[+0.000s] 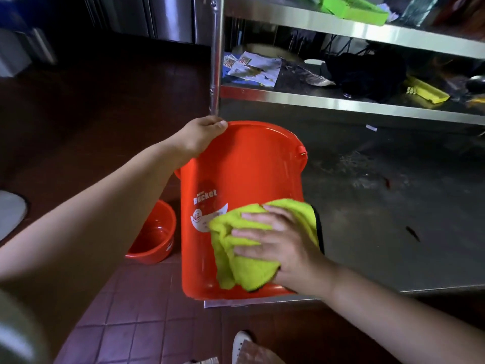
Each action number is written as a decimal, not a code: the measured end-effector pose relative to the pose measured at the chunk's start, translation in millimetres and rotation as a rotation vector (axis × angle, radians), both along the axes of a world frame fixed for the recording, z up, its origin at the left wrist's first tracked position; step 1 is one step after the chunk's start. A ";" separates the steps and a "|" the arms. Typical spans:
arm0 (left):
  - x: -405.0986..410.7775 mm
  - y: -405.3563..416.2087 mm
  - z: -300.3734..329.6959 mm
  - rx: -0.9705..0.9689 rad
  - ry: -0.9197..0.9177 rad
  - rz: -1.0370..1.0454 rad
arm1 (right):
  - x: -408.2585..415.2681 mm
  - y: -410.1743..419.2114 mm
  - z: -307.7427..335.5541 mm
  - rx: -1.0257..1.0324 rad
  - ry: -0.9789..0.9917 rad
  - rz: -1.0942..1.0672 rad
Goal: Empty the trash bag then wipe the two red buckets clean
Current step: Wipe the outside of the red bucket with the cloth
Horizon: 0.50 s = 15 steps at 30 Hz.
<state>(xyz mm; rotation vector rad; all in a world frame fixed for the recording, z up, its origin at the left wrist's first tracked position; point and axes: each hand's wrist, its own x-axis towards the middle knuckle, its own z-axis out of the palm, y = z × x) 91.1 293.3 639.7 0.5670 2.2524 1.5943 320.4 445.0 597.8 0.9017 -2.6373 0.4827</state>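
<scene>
While left hand [202, 135] grips red bucket [244, 179] rim, flat right hand [283, 245] presses yellow cloth [236, 264]; label half-covered.

Both bare forearms reach forward. The left hand [202, 136] curls its fingers over the red bucket's [244, 166] rim; the right hand [280, 245] lies flat, fingers spread, pressing a yellow-green cloth [236, 269] against its side.

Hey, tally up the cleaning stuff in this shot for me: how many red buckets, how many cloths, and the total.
Red buckets: 2, the large red bucket held by the left hand and the small red bucket on the floor
Yellow-green cloth: 1, pressed on by the right hand
Total: 3
</scene>
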 end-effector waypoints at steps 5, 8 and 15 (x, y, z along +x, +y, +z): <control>-1.1 -9.7 1.4 0.041 -0.068 -0.021 | 11.9 2.8 -3.0 0.020 -0.042 0.075; -1.5 -10.9 2.0 0.051 -0.100 -0.007 | -12.0 6.7 7.7 -0.012 -0.022 0.081; 6.5 5.3 -4.2 0.169 -0.206 -0.078 | -104.2 48.2 44.6 -0.136 -0.035 -0.202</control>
